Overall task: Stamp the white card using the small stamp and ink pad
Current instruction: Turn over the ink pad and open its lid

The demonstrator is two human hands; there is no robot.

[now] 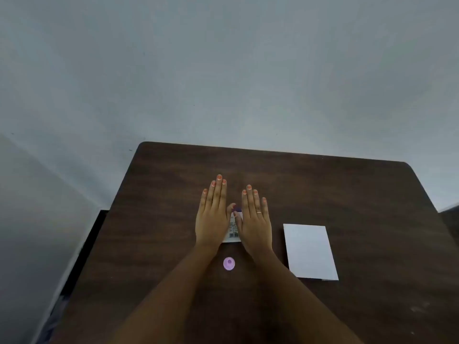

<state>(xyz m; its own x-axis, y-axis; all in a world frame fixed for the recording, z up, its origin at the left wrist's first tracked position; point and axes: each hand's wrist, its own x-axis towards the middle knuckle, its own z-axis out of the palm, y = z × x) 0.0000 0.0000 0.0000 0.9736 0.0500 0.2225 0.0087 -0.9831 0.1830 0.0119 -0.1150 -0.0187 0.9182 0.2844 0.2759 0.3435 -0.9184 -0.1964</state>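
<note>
On top of the dark brown wood-grain table (323,189), which stands against a pale grey wall (223,70), lie three task things and two bare hands. One left hand (212,217) and one right hand (254,220) lie palm down side by side near the middle of the tabletop, fingers stretched out flat and pointing away from the person, gripping nothing. Four fingers show on each hand, with orange-painted nails; the right hand wears one thin ring (259,213).

Between the two hands sits one small white packet with printed text and a barcode (233,230), most likely the ink pad; both hands overlap its side edges, and a purple patch shows at its far end, by the thumbs. Whether the thumbs press on it cannot be told.

One small round lilac stamp (229,263) stands on the table just nearer the person than the packet, in the gap between the two forearms, touching neither.

One blank white rectangular card (309,252) lies flat to the right of the right hand, well apart from the stamp and clear of the packet.
</note>
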